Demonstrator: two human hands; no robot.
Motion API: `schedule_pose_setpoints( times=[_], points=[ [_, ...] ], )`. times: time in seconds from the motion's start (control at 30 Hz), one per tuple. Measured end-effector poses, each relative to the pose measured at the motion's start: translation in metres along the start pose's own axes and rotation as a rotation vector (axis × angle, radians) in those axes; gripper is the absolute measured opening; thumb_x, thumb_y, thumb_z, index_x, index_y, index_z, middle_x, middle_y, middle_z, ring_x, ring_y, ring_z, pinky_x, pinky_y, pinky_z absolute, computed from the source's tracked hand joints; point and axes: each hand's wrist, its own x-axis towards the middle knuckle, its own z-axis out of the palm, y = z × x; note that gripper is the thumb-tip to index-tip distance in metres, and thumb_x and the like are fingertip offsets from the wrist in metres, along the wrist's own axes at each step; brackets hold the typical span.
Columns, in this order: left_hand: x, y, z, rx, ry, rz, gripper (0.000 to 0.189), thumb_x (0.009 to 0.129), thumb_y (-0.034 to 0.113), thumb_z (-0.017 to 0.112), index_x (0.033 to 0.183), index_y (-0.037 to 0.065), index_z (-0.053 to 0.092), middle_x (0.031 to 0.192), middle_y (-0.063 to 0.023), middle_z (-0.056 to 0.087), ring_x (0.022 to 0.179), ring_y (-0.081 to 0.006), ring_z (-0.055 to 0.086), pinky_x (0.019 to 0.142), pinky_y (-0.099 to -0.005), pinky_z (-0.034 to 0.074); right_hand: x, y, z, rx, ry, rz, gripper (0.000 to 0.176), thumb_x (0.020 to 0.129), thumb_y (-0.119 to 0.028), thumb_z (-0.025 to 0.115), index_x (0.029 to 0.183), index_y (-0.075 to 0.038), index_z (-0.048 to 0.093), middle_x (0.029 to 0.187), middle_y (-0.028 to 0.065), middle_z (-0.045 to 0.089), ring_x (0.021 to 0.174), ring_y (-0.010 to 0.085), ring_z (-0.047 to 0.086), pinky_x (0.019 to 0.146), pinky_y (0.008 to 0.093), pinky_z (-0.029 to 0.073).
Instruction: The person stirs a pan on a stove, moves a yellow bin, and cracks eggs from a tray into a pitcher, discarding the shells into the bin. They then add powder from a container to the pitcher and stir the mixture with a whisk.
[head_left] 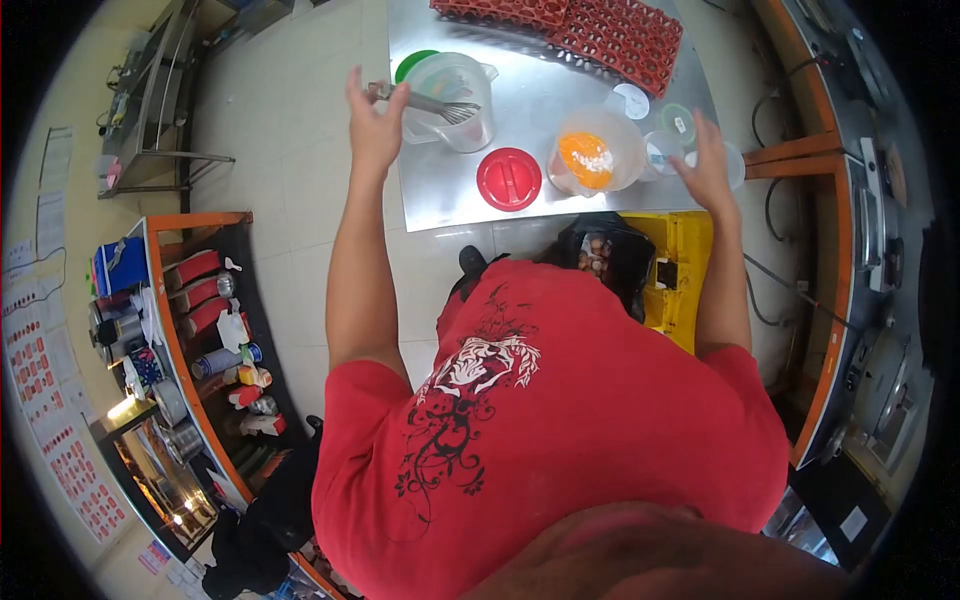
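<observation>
My left hand (376, 130) grips a metal whisk (430, 102) by its handle between thumb and fingers. The whisk points right, its wires over a clear plastic pitcher (470, 132) near the table's left side. To the right, a translucent tub (628, 160) holds orange egg yolk (580, 150) with a heap of white powder (598, 163) on top. My right hand (710, 175), fingers apart, is beside a small clear container (735, 168) near the table's right edge. Between the tub and that hand is another small clear container (660, 143).
Red egg trays (620, 45) lie across the far end of the steel table (440, 200). A red lid (509, 180) sits near the front edge; a green lid (412, 64) is behind the pitcher. Below stands a yellow crate (685, 250) beside a black bag with eggshells (597, 252).
</observation>
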Motion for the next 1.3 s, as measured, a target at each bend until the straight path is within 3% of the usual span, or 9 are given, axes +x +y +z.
schedule_pose_setpoints(
  times=[0.2, 0.4, 0.5, 0.53, 0.67, 0.8, 0.97, 1.23, 1.3],
  points=[
    [0.019, 0.042, 0.005, 0.214, -0.162, 0.083, 0.057, 0.099, 0.019, 0.076, 0.147, 0.0, 0.053, 0.102, -0.0106, 0.078, 0.099, -0.0188, 0.072, 0.093, -0.0324, 0.055, -0.022, -0.045, -0.076, 0.145, 0.193, 0.062, 0.065, 0.093, -0.025, 0.075, 0.154, -0.015, 0.053, 0.158, 0.0196, 0.045, 0.145, 0.037, 0.046, 0.117, 0.0465, 0.041],
    [0.026, 0.132, 0.013, -0.302, -0.155, 0.347, 0.045, 0.098, 0.005, 0.075, 0.139, -0.002, 0.059, 0.106, -0.0073, 0.075, 0.094, -0.0125, 0.069, 0.088, -0.027, 0.056, -0.046, -0.116, -0.124, 0.328, 0.265, -0.04, 0.055, 0.095, -0.026, 0.072, 0.147, -0.015, 0.061, 0.156, 0.0138, 0.051, 0.142, 0.0282, 0.051, 0.111, 0.0413, 0.045],
    [0.015, 0.209, 0.01, -0.507, -0.251, 0.429, 0.055, 0.101, 0.008, 0.07, 0.149, -0.006, 0.047, 0.119, -0.0178, 0.068, 0.099, -0.0201, 0.071, 0.081, -0.0333, 0.061, -0.047, -0.154, -0.141, 0.407, 0.355, -0.21, 0.051, 0.094, -0.025, 0.073, 0.143, -0.014, 0.065, 0.153, 0.0134, 0.055, 0.139, 0.027, 0.054, 0.109, 0.0395, 0.046],
    [0.011, 0.227, 0.021, -0.498, -0.167, 0.668, 0.042, 0.102, -0.004, 0.064, 0.142, -0.006, 0.054, 0.108, -0.011, 0.071, 0.084, -0.0115, 0.07, 0.068, -0.0229, 0.059, -0.045, -0.166, -0.146, 0.428, 0.383, -0.273, 0.05, 0.094, -0.024, 0.073, 0.142, -0.013, 0.065, 0.152, 0.0132, 0.056, 0.138, 0.0266, 0.055, 0.108, 0.039, 0.046],
    [-0.006, 0.274, 0.041, -0.813, -0.447, 0.672, 0.032, 0.101, -0.003, 0.066, 0.132, -0.006, 0.06, 0.102, -0.0087, 0.07, 0.068, -0.0078, 0.065, 0.055, -0.0203, 0.055, -0.033, -0.194, -0.155, 0.448, 0.453, -0.429, 0.049, 0.095, -0.017, 0.069, 0.142, -0.009, 0.064, 0.153, 0.0139, 0.056, 0.138, 0.0246, 0.054, 0.107, 0.0369, 0.047],
    [-0.028, 0.242, 0.08, -0.626, -0.655, 0.559, 0.044, 0.104, 0.008, 0.066, 0.144, -0.001, 0.054, 0.121, -0.0138, 0.07, 0.101, -0.0168, 0.071, 0.087, -0.0298, 0.059, -0.039, -0.199, -0.156, 0.448, 0.455, -0.439, 0.047, 0.094, -0.017, 0.072, 0.14, -0.009, 0.066, 0.149, 0.0126, 0.059, 0.133, 0.025, 0.056, 0.104, 0.0371, 0.047],
    [-0.072, 0.147, 0.144, -0.201, -0.857, 0.457, 0.035, 0.1, 0.014, 0.072, 0.134, 0.007, 0.067, 0.125, -0.013, 0.074, 0.108, -0.022, 0.073, 0.092, -0.0346, 0.057, -0.043, -0.177, -0.122, 0.571, 0.317, -0.252, 0.043, 0.095, -0.014, 0.071, 0.137, -0.01, 0.067, 0.145, 0.0118, 0.06, 0.133, 0.0244, 0.056, 0.103, 0.0363, 0.046],
    [-0.08, 0.107, 0.159, -0.201, -0.778, 0.532, 0.067, 0.109, 0.036, 0.052, 0.162, -0.002, 0.033, 0.166, -0.0288, 0.036, 0.156, -0.045, 0.03, 0.129, -0.0499, 0.021, 0.019, -0.114, -0.006, 0.813, 0.232, -0.052, 0.034, 0.102, -0.012, 0.061, 0.135, -0.006, 0.067, 0.137, 0.0127, 0.063, 0.134, 0.0223, 0.054, 0.109, 0.0367, 0.043],
    [-0.081, 0.099, 0.185, -0.227, -0.76, 0.447, 0.084, 0.112, 0.058, 0.025, 0.166, -0.005, 0.014, 0.174, -0.0266, 0.014, 0.162, -0.0437, 0.008, 0.131, -0.0469, 0.009, 0.044, -0.122, 0.028, 0.861, 0.259, -0.074, 0.035, 0.106, -0.016, 0.053, 0.137, -0.003, 0.065, 0.139, 0.0136, 0.062, 0.136, 0.0228, 0.052, 0.114, 0.0368, 0.04]
  ],
)
